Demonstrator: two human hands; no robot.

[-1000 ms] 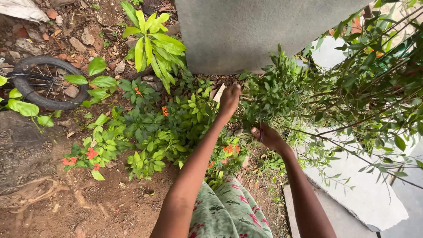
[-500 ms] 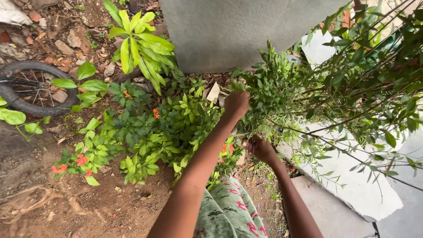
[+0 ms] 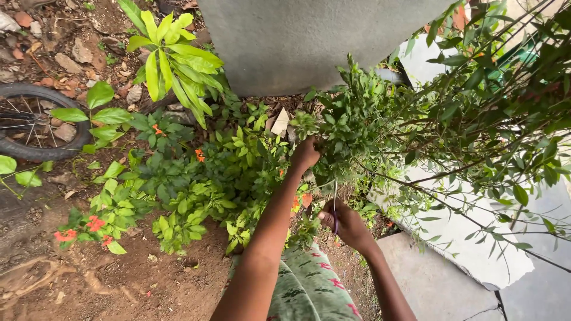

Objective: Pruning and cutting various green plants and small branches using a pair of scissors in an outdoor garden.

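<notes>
Green bush [image 3: 380, 125]: left hand [image 3: 305, 154] reaches out, fist closed on a leafy sprig; below it, right hand [image 3: 345, 223] grips scissors [image 3: 335, 205], blades pointing up.

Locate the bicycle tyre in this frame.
In the head view the bicycle tyre lies at the far left edge on bare soil, beside broad-leaved seedlings, well away from both hands.

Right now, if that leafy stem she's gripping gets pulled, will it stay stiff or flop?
Probably flop: the stem in the left hand is thin and top-heavy with small leaves. Its neighbours already arch sideways, so it likely bends and springs rather than snaps. It looks light; the right hand holds scissors below.
</notes>
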